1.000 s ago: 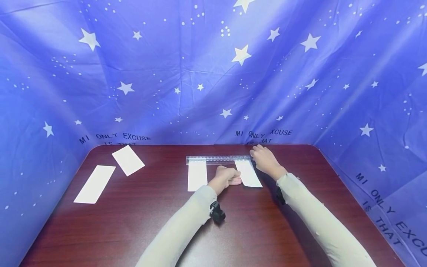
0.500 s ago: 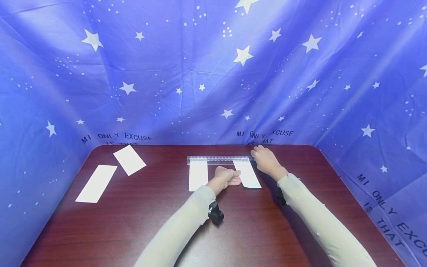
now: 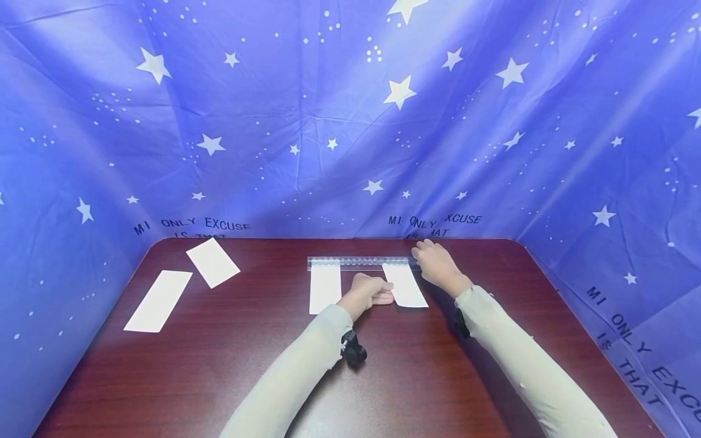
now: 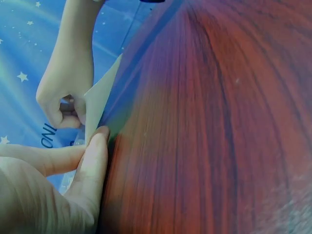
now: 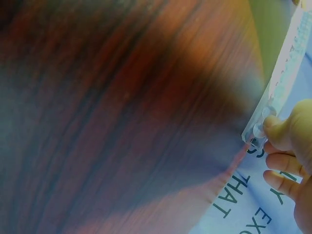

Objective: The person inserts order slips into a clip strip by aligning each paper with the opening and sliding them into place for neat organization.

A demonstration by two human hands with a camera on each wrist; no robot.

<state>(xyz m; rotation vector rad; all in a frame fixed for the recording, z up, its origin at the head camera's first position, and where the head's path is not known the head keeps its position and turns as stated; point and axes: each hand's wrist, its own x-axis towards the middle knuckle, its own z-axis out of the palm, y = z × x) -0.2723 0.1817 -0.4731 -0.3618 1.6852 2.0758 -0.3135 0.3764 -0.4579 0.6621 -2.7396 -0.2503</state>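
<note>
A clear plastic ruler [image 3: 361, 263] lies crosswise near the back of the table. Its right end is pinched between thumb and fingers of my right hand [image 3: 436, 261]; the right wrist view shows the ruler's tip [image 5: 258, 129] at the thumb. Under the ruler run the top edges of two white paper strips. My left hand [image 3: 369, 293] pinches the left edge of the right paper strip [image 3: 409, 288], which slants and lifts a little in the left wrist view, where the paper [image 4: 100, 97] rises beside the thumb. The left paper strip [image 3: 325, 292] lies flat and straight.
Two more white paper pieces lie at the table's left: a long one [image 3: 159, 301] and a shorter one [image 3: 213, 263] behind it. A blue star-patterned curtain [image 3: 296, 121] stands close behind the dark red wooden table [image 3: 181, 383] and at both sides.
The right paper strip has shifted slightly left under the ruler, with my left hand still pinching its edge. My right hand stays at the ruler's end.
</note>
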